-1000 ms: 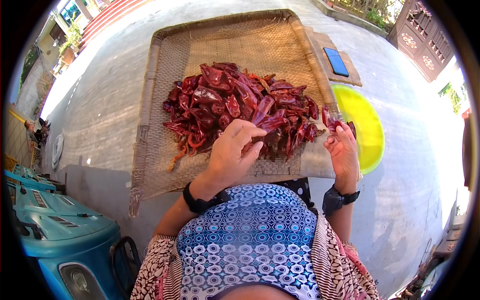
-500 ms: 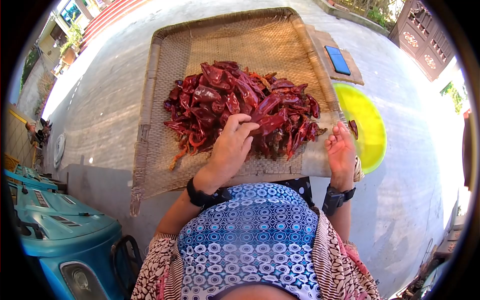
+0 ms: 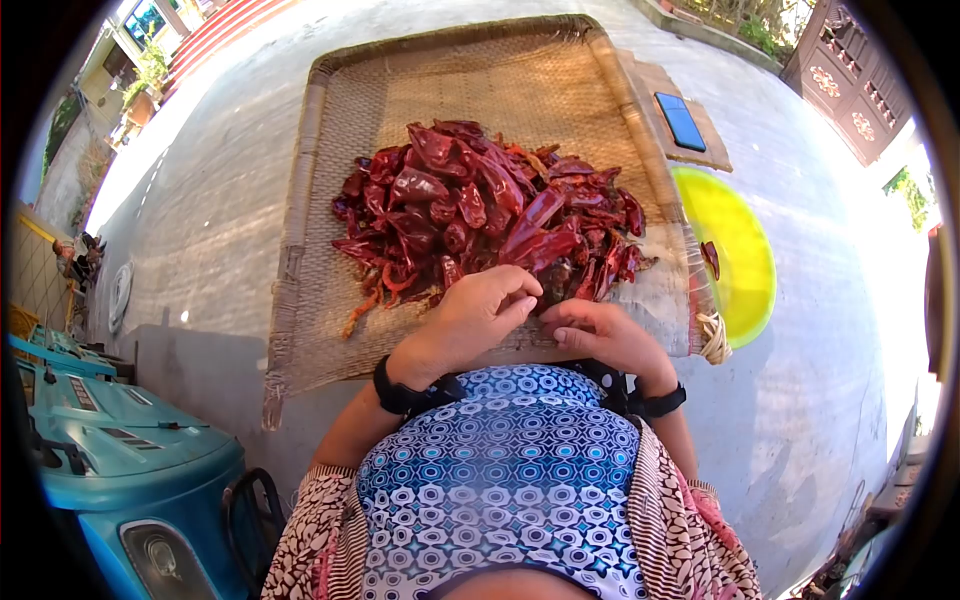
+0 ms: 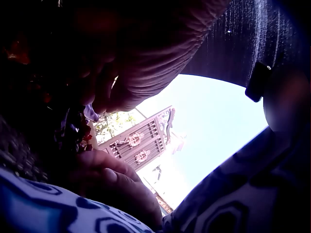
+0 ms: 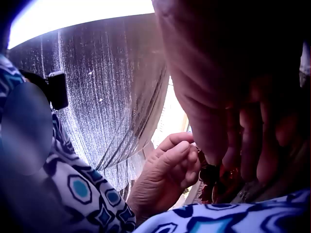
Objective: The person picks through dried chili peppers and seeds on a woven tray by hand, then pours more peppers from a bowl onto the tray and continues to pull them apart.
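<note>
A heap of dark red dried peppers [image 3: 430, 190] lies on a woven tray [image 3: 480, 80]. At the heap's near edge, the left hand [image 3: 465, 325] has curled fingers and pinches a dark pepper, mostly hidden. In the right wrist view, the left hand [image 5: 163, 172] shows its thumb against the index finger beside dark red pepper pieces [image 5: 206, 187]. Close by on the right, the right hand [image 3: 610, 340] is bent inward with its fingertips near the left ones. Whether it grips the pepper cannot be told; the left wrist view shows this hand [image 4: 116, 184] in shadow.
Beside the tray's right edge is a yellow-green basin [image 3: 745, 260], with a red pepper piece [image 3: 710, 260] at its left side. A blue phone [image 3: 680, 121] rests on cardboard [image 3: 660, 78] behind it. A teal vehicle [image 3: 150, 450] stands at the lower left.
The right hand has moved from beside the basin to the left hand, and the pepper piece it held is gone from it. The left hand has come slightly down, toward the body.
</note>
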Available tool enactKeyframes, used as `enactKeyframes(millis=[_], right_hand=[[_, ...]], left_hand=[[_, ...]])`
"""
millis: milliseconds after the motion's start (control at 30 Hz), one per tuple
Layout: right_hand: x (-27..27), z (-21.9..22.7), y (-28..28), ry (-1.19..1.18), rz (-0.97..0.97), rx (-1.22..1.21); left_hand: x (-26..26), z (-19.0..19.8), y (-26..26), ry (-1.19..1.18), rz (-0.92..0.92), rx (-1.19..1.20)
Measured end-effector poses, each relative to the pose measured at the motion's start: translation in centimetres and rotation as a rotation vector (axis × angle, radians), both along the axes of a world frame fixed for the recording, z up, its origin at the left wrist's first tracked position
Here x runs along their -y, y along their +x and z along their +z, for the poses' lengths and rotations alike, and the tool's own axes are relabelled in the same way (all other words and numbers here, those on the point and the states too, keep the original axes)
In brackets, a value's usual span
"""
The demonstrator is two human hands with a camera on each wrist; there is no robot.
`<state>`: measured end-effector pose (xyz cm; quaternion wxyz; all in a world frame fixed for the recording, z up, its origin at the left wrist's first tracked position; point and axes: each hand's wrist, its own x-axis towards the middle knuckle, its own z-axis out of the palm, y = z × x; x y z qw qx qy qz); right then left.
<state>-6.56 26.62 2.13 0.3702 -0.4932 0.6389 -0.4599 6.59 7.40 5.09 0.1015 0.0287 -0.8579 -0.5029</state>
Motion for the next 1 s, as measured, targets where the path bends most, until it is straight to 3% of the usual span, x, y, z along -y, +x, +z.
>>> enactKeyframes(millis=[133,200,333,433,633,833,1000], right_hand=[[0.0,0.0,-0.1,-0.015,-0.152,0.181],[0.1,-0.2,0.0,-0.021,-0.158,0.196],[0.6,-1.6,-0.2,-0.078,-0.223,0.216],[0.8,-1.6,-0.3,-0.081,-0.285,0.264],[0.6,-1.7,-0.6,-0.033,-0.268,0.29],[0.9,-1.9,-0.7,-0.046,-0.368,0.412],[0.8,-2.2,-0.8,-0.02,-0.308,0.337]], left_hand=[[0.3,-1.6,0.1,-0.249,-0.227,0.095],[0.7,-2.7,0.1,-0.306,-0.232,0.044],[0.8,-2.5,0.3,-0.317,-0.228,0.085],[1.2,-3.1,0.6,-0.46,-0.178,0.067],[1.2,-3.1,0.7,-0.436,-0.165,0.052],[1.3,-3.3,0.7,-0.491,-0.135,0.047],[0.7,-1.7,0.8,-0.462,-0.072,0.106]])
